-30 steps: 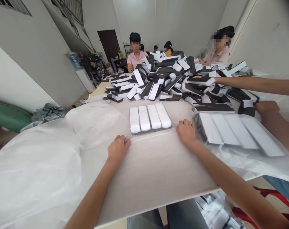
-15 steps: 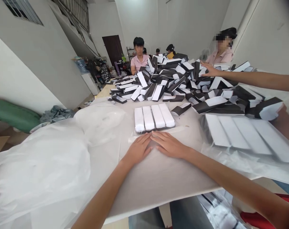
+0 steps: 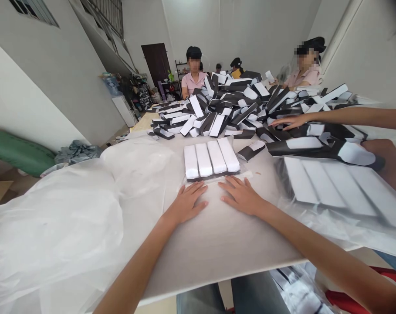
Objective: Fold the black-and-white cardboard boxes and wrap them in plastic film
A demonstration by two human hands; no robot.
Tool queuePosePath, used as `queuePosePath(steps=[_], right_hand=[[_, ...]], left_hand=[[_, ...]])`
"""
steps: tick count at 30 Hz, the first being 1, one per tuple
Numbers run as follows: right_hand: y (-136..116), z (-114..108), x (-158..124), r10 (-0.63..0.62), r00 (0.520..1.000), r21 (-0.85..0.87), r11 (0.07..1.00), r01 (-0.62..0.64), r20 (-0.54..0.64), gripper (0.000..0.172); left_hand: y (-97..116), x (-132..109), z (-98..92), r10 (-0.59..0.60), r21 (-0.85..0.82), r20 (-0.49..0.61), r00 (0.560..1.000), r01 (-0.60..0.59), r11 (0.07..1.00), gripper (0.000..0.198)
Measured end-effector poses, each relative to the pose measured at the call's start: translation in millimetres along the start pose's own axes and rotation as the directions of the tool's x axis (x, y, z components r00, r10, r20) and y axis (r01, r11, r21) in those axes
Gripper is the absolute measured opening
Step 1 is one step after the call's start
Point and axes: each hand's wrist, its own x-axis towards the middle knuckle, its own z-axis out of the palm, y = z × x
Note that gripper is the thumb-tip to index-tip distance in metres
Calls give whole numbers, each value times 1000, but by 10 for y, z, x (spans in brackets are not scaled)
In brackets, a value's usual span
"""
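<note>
In the head view, a clear plastic bag [image 3: 223,175] holding several white and black folded pieces [image 3: 202,160] in a row lies flat on the covered table. My left hand [image 3: 188,203] rests palm down at the bag's near edge, fingers outstretched. On the right, my right hand [image 3: 241,195] lies flat at the same edge, its fingers spread and the tips on the plastic. Neither hand grips anything. A single black and white piece [image 3: 251,150] sits just beyond the bag to the right.
A large heap of black and white pieces [image 3: 217,111] covers the table's far side. Thin white plastic bags [image 3: 63,218] are piled at left. Another filled bag [image 3: 335,187] lies at right, where a co-worker's hand [image 3: 291,122] reaches into the heap. Other people sit behind.
My hands have moved apart along the bag's near edge, from nearly touching to a clear gap. The co-worker's reaching hand has come lower and nearer over the heap.
</note>
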Motion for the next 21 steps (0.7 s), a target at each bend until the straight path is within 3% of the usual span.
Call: queuePosePath(steps=[8,12,16,21], right_hand=[[20,10,15,229,966,-99,965,-242,-122,44],[71,4,24,325,932,-141,927,-347,-161,41],[105,1,40,364,914,-176,902,-394,-180,38],[248,-32,67,347,923,-193,906,-376,-165,34]], left_hand=[[-27,-57,-96,-77,-18,7,997,77,997,53],[-6,-96,-209,-190,13,-41,981,191,981,43],[-2,-122,-292,-361,118,-51,931,364,924,33],[-74,-76,-212,-359,307,-188,914,403,862,25]])
